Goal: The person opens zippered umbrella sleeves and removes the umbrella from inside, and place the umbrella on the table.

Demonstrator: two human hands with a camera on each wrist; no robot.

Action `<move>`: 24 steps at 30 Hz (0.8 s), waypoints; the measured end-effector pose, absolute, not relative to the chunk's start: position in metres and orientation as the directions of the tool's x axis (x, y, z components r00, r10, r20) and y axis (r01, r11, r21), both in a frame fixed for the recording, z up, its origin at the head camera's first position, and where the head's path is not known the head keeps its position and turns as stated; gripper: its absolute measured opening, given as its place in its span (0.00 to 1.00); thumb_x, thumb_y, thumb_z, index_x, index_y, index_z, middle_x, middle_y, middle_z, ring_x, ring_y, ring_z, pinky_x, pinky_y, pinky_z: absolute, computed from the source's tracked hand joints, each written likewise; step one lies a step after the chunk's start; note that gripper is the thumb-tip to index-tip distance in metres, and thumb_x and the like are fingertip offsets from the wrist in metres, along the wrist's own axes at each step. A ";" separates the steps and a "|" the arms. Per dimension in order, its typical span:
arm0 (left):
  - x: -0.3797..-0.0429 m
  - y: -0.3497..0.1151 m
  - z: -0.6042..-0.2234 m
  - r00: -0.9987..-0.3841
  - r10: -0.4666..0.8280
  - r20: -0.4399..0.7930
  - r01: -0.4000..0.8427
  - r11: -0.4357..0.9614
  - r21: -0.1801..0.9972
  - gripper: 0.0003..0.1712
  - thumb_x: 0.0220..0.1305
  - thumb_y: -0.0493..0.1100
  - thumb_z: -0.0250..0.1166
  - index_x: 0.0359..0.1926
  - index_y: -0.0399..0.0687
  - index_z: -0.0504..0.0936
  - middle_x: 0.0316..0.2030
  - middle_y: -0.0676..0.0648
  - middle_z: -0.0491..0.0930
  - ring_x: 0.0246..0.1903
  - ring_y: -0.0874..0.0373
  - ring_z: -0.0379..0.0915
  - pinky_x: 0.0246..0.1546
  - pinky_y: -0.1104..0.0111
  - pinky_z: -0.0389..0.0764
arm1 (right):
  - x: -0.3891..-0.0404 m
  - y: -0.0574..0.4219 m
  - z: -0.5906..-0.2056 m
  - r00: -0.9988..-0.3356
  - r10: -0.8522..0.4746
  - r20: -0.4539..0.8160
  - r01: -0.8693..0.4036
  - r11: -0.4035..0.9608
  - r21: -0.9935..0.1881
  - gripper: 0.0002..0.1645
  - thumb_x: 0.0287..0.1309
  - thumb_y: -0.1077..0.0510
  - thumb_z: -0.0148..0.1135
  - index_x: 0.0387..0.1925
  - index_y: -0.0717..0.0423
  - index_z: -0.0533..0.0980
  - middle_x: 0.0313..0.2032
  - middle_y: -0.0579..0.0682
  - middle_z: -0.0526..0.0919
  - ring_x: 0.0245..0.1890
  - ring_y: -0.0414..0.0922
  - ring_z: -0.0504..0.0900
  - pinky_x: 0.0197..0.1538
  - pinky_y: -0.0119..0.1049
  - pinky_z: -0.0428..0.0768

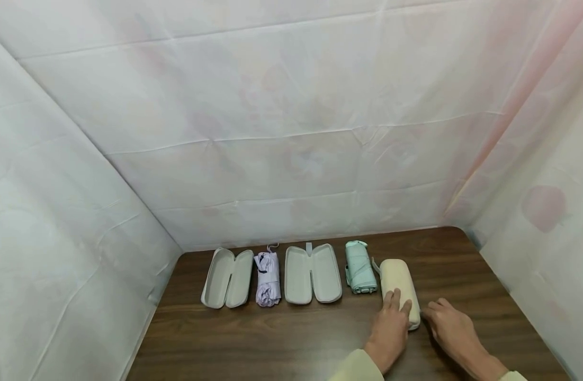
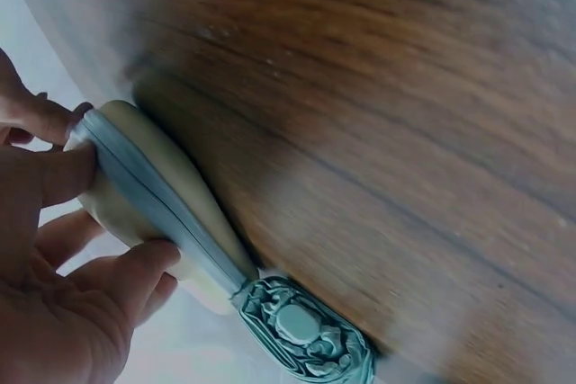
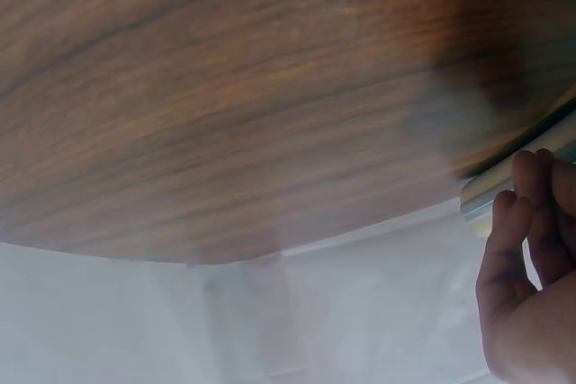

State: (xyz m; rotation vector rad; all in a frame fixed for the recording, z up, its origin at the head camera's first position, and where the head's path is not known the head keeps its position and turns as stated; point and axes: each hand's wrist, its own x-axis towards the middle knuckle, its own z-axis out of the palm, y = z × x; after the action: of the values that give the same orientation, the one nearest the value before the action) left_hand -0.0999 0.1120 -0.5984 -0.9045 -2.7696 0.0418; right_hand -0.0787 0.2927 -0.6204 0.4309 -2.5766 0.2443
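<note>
A pale yellow zip case (image 1: pixel 398 280) lies closed at the right of the row on the table. My left hand (image 1: pixel 390 323) holds it at the near end, fingers over its top and side. In the left wrist view, a grey zipper band (image 2: pixel 148 191) runs along the case's edge between my spread fingers. My right hand (image 1: pixel 450 325) is at the near right corner of the case, its fingertips pinched together at the zipper; the pull between them is mostly hidden. In the right wrist view, the curled fingers (image 3: pixel 508 222) overlap the case's edge.
Left of the yellow case lies a folded teal umbrella (image 1: pixel 360 267). Farther left are an open grey-lined case (image 1: pixel 313 275), a folded lilac umbrella (image 1: pixel 268 280) and another open case (image 1: pixel 227 278). Pale cloth walls (image 1: pixel 281 174) stand around the dark wooden table (image 1: pixel 272 344).
</note>
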 end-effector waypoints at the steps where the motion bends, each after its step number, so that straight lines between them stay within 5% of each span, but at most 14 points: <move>1: -0.099 0.114 -0.599 -0.790 0.579 0.202 0.572 0.815 -0.094 0.31 0.65 0.63 0.73 0.68 0.71 0.80 0.71 0.53 0.73 0.69 0.61 0.69 0.39 0.79 0.82 | -0.079 0.293 -0.620 -0.815 -0.260 0.518 -0.352 0.932 -0.085 0.14 0.40 0.69 0.79 0.25 0.49 0.85 0.23 0.39 0.75 0.28 0.43 0.75 0.18 0.33 0.73; 13: -0.095 0.124 -0.602 -0.827 0.523 0.206 0.513 0.852 -0.101 0.30 0.65 0.62 0.74 0.67 0.71 0.79 0.71 0.53 0.72 0.69 0.61 0.68 0.33 0.80 0.79 | -0.072 0.294 -0.618 -0.832 -0.258 0.492 -0.336 0.939 -0.076 0.12 0.43 0.69 0.77 0.24 0.50 0.84 0.23 0.38 0.74 0.27 0.42 0.75 0.20 0.33 0.75; 24: -0.095 0.127 -0.603 -0.839 0.504 0.206 0.503 0.862 -0.063 0.32 0.62 0.60 0.76 0.66 0.70 0.81 0.71 0.53 0.72 0.68 0.61 0.67 0.35 0.80 0.80 | -0.059 0.286 -0.610 -0.919 -0.226 0.322 -0.273 0.956 -0.108 0.11 0.49 0.68 0.77 0.25 0.49 0.85 0.24 0.36 0.73 0.27 0.38 0.71 0.22 0.32 0.75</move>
State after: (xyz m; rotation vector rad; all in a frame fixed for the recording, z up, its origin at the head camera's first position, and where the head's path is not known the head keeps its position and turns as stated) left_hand -0.0950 0.1270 -0.6030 -0.7720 -2.8209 0.0090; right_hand -0.0595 0.2865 -0.6096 0.3663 -2.7980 0.2170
